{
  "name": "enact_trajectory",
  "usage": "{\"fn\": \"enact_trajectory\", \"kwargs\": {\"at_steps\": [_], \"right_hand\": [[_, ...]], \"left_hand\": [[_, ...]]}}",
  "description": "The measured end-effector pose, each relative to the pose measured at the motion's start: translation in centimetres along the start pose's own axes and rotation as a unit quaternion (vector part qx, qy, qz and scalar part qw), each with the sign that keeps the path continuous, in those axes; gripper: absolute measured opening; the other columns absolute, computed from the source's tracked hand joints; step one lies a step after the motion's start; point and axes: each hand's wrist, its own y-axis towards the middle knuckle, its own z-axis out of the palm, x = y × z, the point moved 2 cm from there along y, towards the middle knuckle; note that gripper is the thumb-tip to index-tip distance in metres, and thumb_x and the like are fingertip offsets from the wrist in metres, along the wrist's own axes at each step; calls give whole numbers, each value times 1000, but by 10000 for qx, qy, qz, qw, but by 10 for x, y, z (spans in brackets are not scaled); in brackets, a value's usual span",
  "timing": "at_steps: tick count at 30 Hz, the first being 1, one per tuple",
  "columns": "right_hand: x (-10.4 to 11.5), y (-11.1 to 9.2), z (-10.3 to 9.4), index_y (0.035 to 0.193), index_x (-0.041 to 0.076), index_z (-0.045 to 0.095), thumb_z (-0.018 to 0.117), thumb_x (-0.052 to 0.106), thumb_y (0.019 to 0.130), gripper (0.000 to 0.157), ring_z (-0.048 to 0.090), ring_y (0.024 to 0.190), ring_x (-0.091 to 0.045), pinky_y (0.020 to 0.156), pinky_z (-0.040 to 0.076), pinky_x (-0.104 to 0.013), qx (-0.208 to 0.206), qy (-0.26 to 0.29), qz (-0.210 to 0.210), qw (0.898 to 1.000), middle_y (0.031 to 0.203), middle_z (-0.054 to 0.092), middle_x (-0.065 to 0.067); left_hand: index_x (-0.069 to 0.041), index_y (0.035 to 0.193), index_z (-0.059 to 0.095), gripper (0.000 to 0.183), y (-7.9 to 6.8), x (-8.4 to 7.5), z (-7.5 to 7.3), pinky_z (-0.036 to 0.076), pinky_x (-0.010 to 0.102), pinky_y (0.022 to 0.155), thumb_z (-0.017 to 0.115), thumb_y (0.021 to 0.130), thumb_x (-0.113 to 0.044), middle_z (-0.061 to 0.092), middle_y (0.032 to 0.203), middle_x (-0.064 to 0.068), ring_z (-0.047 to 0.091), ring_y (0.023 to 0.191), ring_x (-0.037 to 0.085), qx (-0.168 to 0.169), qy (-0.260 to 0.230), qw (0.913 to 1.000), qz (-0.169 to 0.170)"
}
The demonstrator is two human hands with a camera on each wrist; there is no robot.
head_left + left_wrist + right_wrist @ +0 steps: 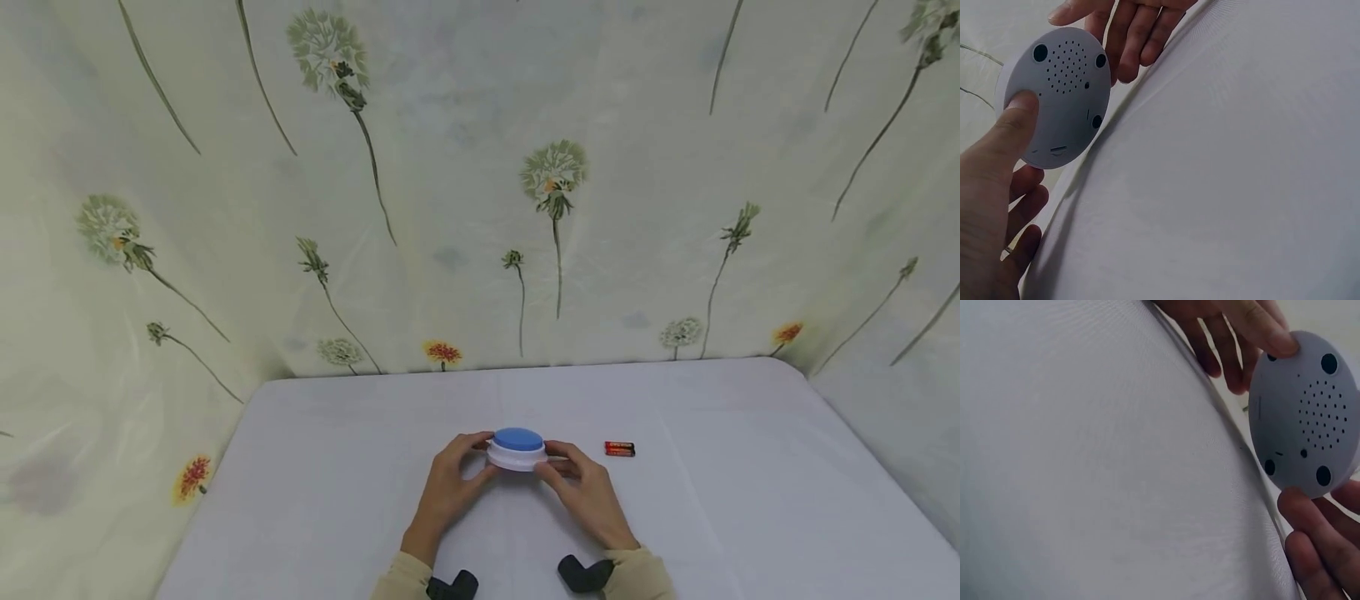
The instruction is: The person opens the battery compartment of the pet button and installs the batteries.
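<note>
Both hands hold a round white sound button with a blue domed top (517,446), lifted above the table. My left hand (453,483) grips its left side, thumb low and fingers around the edge. On the opposite side my right hand (588,492) pinches the rim. Seen from below in the left wrist view, the button's underside (1069,134) has a cluster of small speaker holes, dark round feet and a small slot; the left thumb (1017,115) presses flat on it. The same underside (1291,419) appears in the right wrist view, with the right thumb (1304,509) at its lower edge.
Two red-and-black batteries (619,448) lie side by side on the table, right of the hands. A white cloth (337,467) covers the table. Behind it hangs a dandelion-print curtain (450,167). Black wrist straps (585,575) show near the sleeves.
</note>
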Motion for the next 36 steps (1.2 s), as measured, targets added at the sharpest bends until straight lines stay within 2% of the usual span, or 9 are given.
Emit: {"fn": "enact_trajectory", "kwargs": {"at_steps": [5, 11, 18, 23, 31, 36], "right_hand": [[-2, -1, 0, 124, 26, 60, 69, 48, 80, 50, 68, 91, -5, 83, 54, -24, 200, 50, -226, 9995, 121, 65, 2], [-2, -2, -1, 126, 24, 61, 69, 41, 82, 47, 68, 87, -2, 85, 53, -24, 156, -168, -354, 9991, 113, 69, 6], [1, -2, -3, 125, 24, 62, 69, 29, 85, 41, 68, 80, -1, 79, 54, -21, 74, -154, -546, 9984, 93, 73, 8], [1, -2, -4, 119, 24, 63, 69, 27, 85, 34, 68, 75, -2, 74, 52, -19, -51, -121, -584, 9982, 88, 73, 8], [0, -2, -4, 112, 28, 64, 65, 34, 88, 25, 67, 75, -3, 76, 52, -20, -135, -75, -548, 9984, 94, 72, 8], [0, -2, -4, 109, 28, 65, 64, 34, 89, 21, 66, 73, -3, 72, 52, -19, -242, -114, -614, 9978, 90, 72, 9]], "left_hand": [[-24, 124, 58, 49, 0, 2, 0, 50, 30, 96, 77, 78, -27, 65, 112, -7, 62, 103, 8, -256, -197, 9995, 20], [-23, 123, 59, 47, -2, 5, 0, 51, 30, 93, 75, 80, -26, 66, 112, -5, 63, 101, 10, -419, -260, 9988, 31], [-26, 123, 60, 44, -1, 4, -2, 50, 29, 96, 74, 81, -26, 67, 110, -8, 63, 102, 8, -373, -499, 9978, -207], [-25, 121, 62, 40, -1, 1, -4, 51, 30, 94, 72, 82, -27, 68, 108, -7, 64, 101, 8, -365, -560, 9973, -295], [-29, 114, 65, 32, -2, -1, -4, 52, 29, 89, 68, 84, -38, 69, 99, -11, 63, 95, 5, -294, -468, 9961, -686], [-30, 111, 66, 29, -1, -4, -4, 53, 28, 88, 66, 84, -41, 68, 97, -13, 62, 94, 3, -227, -510, 9942, -914]]}}
